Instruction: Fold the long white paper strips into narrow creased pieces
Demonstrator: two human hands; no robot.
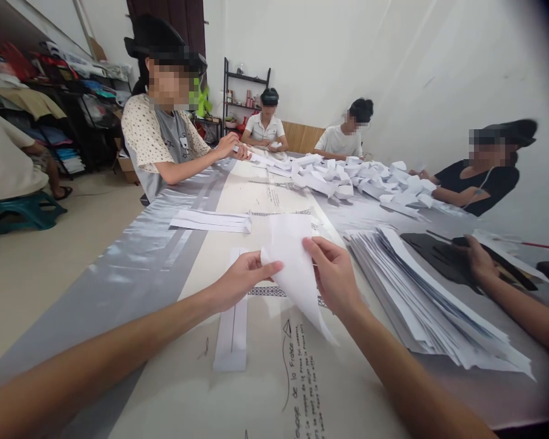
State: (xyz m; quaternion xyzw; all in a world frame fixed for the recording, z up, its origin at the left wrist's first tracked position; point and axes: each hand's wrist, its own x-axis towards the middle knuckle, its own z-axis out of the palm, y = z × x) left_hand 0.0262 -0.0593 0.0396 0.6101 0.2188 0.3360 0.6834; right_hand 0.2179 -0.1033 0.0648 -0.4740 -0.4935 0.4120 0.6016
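Between my two hands a white sheet of paper (295,286) is held above the table, its lower corner curling down to the right. My left hand (244,277) pinches the paper's left edge between thumb and fingers. On the opposite edge, my right hand (332,268) grips it with the thumb on top. Beneath my left hand lies a folded paper strip (232,341) with a dark line along it. Farther off, another folded strip (210,221) rests crosswise. A fanned stack of white paper (430,305) lies to the right of my right hand.
A large heap of folded papers (352,177) covers the far part of the table. Several people sit around it; one at the left (165,122) handles paper. At the right, another person's hand (480,259) is near a dark object. A green stool (22,210) stands at left.
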